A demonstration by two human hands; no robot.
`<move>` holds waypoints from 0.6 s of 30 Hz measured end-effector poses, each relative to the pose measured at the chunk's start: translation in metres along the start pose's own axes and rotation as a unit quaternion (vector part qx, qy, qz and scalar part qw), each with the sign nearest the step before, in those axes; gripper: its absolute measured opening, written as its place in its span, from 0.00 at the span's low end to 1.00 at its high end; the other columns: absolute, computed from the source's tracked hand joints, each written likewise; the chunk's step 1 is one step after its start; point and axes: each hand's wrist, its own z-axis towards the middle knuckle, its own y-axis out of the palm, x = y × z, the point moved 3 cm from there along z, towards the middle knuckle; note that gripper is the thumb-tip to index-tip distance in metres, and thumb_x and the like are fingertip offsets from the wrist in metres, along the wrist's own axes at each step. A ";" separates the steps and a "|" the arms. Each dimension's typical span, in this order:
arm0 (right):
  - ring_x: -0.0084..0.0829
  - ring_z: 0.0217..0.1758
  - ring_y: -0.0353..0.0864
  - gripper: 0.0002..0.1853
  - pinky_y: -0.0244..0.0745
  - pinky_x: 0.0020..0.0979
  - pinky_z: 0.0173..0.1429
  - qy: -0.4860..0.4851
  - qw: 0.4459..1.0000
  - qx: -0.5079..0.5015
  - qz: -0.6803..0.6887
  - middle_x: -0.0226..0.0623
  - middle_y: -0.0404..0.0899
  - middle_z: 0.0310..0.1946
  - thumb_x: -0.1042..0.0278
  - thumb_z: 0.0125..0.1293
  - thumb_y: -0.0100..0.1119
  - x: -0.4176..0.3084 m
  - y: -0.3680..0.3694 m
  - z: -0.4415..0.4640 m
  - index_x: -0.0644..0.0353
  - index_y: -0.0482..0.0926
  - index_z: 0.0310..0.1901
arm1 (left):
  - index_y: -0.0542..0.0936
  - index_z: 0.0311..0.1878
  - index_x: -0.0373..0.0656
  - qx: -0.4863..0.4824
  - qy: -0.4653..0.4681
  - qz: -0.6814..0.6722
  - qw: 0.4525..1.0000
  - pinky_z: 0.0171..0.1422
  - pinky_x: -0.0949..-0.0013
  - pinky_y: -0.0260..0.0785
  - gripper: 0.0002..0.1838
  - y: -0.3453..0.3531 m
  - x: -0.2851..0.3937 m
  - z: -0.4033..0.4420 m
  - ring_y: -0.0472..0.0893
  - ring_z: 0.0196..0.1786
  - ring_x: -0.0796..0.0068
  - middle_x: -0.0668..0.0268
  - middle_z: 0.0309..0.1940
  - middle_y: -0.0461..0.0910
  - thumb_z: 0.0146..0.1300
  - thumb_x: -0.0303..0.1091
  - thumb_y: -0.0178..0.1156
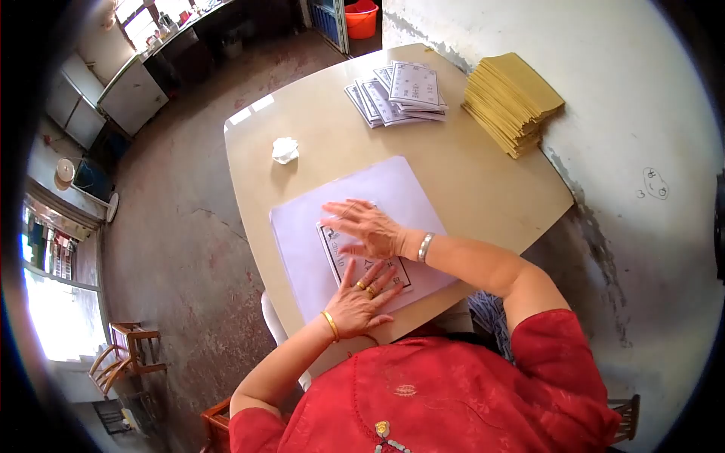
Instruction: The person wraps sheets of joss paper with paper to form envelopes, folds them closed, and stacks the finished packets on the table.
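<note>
A folded white paper packet (331, 246) with a black printed border and characters lies on large pale lilac sheets (294, 226). My left hand (361, 300), wearing gold rings and a gold bracelet, rests on its lower part with the fingers spread flat. Over its upper part is my right hand (366, 229), with a silver bracelet at the wrist. Its fingers are stretched out and slightly blurred, and I cannot tell how firmly they touch. Both hands hide much of the packet's print.
Similar printed packets (414, 84) sit in a loose pile at the table's far side. Beside them, by the wall, leans a thick stack of yellow paper (521, 94). A crumpled white paper ball (285, 150) lies near the left edge of the table (245, 170).
</note>
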 end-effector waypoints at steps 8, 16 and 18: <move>0.31 0.34 0.85 0.13 0.80 0.30 0.39 0.436 0.885 0.019 0.161 0.40 0.85 0.35 0.68 0.62 0.60 0.012 -0.039 -0.089 0.64 0.78 0.47 | 0.78 0.60 0.46 0.297 -0.224 -0.307 0.876 0.75 0.53 0.53 0.26 -0.016 -0.015 -0.032 0.62 0.73 0.51 0.49 0.70 0.64 0.56 0.30 0.67; 0.29 0.49 0.82 0.28 0.79 0.29 0.50 0.457 0.767 0.023 0.449 0.47 0.82 0.48 0.70 0.61 0.65 0.005 -0.015 -0.086 0.71 0.69 0.62 | 0.81 0.54 0.42 0.305 -0.242 -0.303 0.870 0.73 0.57 0.58 0.21 -0.016 -0.011 -0.028 0.66 0.70 0.51 0.50 0.68 0.68 0.55 0.27 0.67; 0.29 0.50 0.81 0.33 0.78 0.28 0.52 0.411 0.784 0.027 0.464 0.47 0.81 0.49 0.73 0.59 0.66 -0.012 -0.009 -0.085 0.69 0.65 0.65 | 0.80 0.55 0.40 0.317 -0.239 -0.314 0.863 0.73 0.58 0.59 0.21 -0.015 -0.012 -0.030 0.67 0.70 0.53 0.50 0.68 0.68 0.55 0.25 0.65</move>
